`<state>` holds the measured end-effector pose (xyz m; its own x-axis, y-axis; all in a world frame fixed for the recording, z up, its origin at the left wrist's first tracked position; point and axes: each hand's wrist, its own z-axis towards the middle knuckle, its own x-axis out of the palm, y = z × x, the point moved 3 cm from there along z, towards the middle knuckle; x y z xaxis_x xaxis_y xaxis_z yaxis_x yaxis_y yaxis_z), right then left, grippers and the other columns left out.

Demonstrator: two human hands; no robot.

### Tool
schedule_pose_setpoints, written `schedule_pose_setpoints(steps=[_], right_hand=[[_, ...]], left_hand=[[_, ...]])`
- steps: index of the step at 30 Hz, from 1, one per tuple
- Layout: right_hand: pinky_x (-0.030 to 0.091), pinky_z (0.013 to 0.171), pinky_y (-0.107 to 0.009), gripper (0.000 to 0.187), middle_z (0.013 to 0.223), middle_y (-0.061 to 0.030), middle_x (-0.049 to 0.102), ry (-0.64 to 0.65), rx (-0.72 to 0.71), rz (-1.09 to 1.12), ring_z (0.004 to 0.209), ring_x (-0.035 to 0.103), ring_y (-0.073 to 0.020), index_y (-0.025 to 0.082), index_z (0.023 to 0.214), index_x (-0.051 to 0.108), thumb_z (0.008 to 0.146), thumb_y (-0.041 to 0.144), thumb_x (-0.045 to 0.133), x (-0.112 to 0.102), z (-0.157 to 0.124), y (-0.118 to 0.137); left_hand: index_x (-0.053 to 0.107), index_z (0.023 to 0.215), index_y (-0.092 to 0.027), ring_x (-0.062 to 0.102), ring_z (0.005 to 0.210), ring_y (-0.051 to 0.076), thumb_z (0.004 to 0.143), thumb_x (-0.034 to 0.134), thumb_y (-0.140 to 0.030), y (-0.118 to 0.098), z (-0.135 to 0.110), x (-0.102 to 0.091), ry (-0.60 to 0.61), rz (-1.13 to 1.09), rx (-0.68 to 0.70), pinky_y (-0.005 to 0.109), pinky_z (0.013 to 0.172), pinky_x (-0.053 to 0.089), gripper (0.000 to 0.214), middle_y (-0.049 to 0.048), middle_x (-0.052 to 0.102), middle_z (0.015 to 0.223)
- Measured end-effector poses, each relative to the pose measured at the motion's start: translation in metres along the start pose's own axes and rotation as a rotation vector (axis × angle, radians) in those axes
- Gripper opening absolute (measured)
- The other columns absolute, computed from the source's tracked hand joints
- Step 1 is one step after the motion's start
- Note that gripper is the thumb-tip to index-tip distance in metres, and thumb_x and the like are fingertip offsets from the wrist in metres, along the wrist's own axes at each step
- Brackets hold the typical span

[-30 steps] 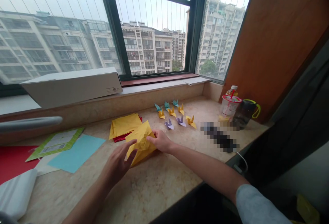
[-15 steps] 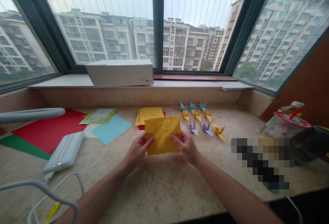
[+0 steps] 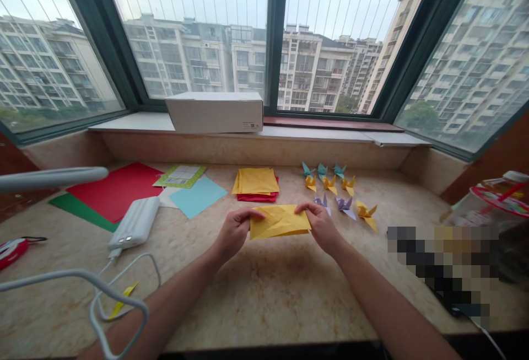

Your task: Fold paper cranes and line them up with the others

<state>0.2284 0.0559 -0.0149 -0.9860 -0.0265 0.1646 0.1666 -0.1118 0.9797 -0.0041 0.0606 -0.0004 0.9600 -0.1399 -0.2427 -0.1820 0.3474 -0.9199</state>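
Yellow paper (image 3: 280,221) pinched by left hand (image 3: 235,231), right hand (image 3: 321,226); fingertips partly hidden beneath

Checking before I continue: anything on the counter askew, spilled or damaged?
Nothing spilled. Only the yellow paper sheet, pinched between left hand and right hand, looks creased; the small folded paper cranes stand in rows.
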Motion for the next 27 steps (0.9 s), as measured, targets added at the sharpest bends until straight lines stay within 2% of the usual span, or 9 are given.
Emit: schedule_pose_setpoints(steps=[6,9,12,14,16,18,20,23,27], right_hand=[[0.054,0.066,-0.032,0.046,0.087,-0.0055,0.074,0.096,0.171,0.138,0.075,0.071,-0.0216,0.021,0.121,0.056,0.083,0.045,0.062,0.006,-0.007,0.008],[0.052,0.061,-0.029,0.048,0.087,-0.0062,0.075,0.113,0.154,-0.018,0.075,0.070,-0.0216,0.018,0.111,0.063,0.072,0.041,0.078,0.007,-0.007,0.007],[0.055,0.066,-0.032,0.033,0.087,-0.0082,0.075,-0.128,-0.088,-0.140,0.078,0.070,-0.0229,0.016,0.090,0.067,0.074,0.044,0.076,0.000,-0.004,0.008],[0.055,0.078,-0.038,0.025,0.092,-0.0086,0.075,-0.301,-0.299,-0.249,0.086,0.070,-0.0239,0.018,0.092,0.067,0.082,0.041,0.070,-0.004,-0.006,0.013],[0.053,0.088,-0.043,0.015,0.102,-0.0092,0.074,-0.331,-0.513,-0.405,0.096,0.069,-0.0247,0.020,0.094,0.068,0.088,0.033,0.064,-0.001,-0.013,0.018],[0.050,0.093,-0.045,0.009,0.112,-0.0090,0.072,-0.198,-0.711,-0.575,0.105,0.066,-0.0249,0.023,0.095,0.068,0.090,0.024,0.061,0.009,-0.020,0.022],[0.049,0.096,-0.046,0.012,0.119,-0.0082,0.069,-0.013,-0.859,-0.708,0.113,0.063,-0.0247,0.024,0.095,0.068,0.090,0.017,0.059,0.022,-0.028,0.024],[0.047,0.100,-0.046,0.017,0.129,-0.0089,0.063,0.145,-0.938,-0.843,0.124,0.055,-0.0250,0.024,0.098,0.068,0.090,0.012,0.058,0.037,-0.035,0.023],[0.042,0.105,-0.049,0.028,0.141,-0.0131,0.051,0.215,-0.927,-0.970,0.132,0.046,-0.0284,0.022,0.114,0.066,0.087,0.013,0.061,0.046,-0.038,0.020]], left_hand=[[0.074,0.072,-0.018,0.064,0.092,0.019,0.075,0.041,-0.003,-0.004,-0.002,-0.002,-0.038,0.129,0.233,0.031,0.082,0.050,0.037,0.0066,0.070,0.097],[0.075,0.076,-0.018,0.064,0.094,0.020,0.079,0.042,-0.005,-0.002,0.000,-0.004,-0.069,0.097,0.231,0.032,0.083,0.050,0.035,0.0074,0.070,0.099],[0.070,0.107,-0.018,0.062,0.106,0.023,0.088,0.046,-0.016,-0.002,0.002,-0.010,-0.260,0.079,0.179,0.037,0.092,0.049,0.030,0.0097,0.068,0.113],[0.064,0.118,-0.017,0.059,0.113,0.025,0.090,0.053,-0.027,-0.005,0.000,-0.011,-0.357,0.080,0.147,0.040,0.097,0.047,0.031,0.0117,0.065,0.120],[0.065,0.115,-0.016,0.061,0.111,0.026,0.090,0.057,-0.037,-0.007,-0.003,-0.004,-0.273,0.009,0.093,0.041,0.096,0.048,0.034,0.0136,0.066,0.118],[0.065,0.113,-0.013,0.066,0.101,0.027,0.091,0.054,-0.048,-0.009,-0.007,0.009,-0.042,-0.207,-0.016,0.042,0.088,0.053,0.044,0.0156,0.068,0.111],[0.064,0.113,-0.011,0.067,0.100,0.028,0.091,0.050,-0.055,-0.010,-0.011,0.020,0.105,-0.458,-0.122,0.043,0.087,0.054,0.051,0.0171,0.068,0.112],[0.066,0.109,-0.011,0.067,0.100,0.027,0.089,0.058,-0.050,-0.011,-0.014,0.027,0.100,-0.678,-0.228,0.041,0.088,0.054,0.044,0.0153,0.070,0.112],[0.067,0.105,-0.012,0.068,0.098,0.025,0.082,0.071,-0.034,-0.009,-0.014,0.026,0.020,-0.769,-0.264,0.036,0.087,0.054,0.032,0.0119,0.072,0.107]])
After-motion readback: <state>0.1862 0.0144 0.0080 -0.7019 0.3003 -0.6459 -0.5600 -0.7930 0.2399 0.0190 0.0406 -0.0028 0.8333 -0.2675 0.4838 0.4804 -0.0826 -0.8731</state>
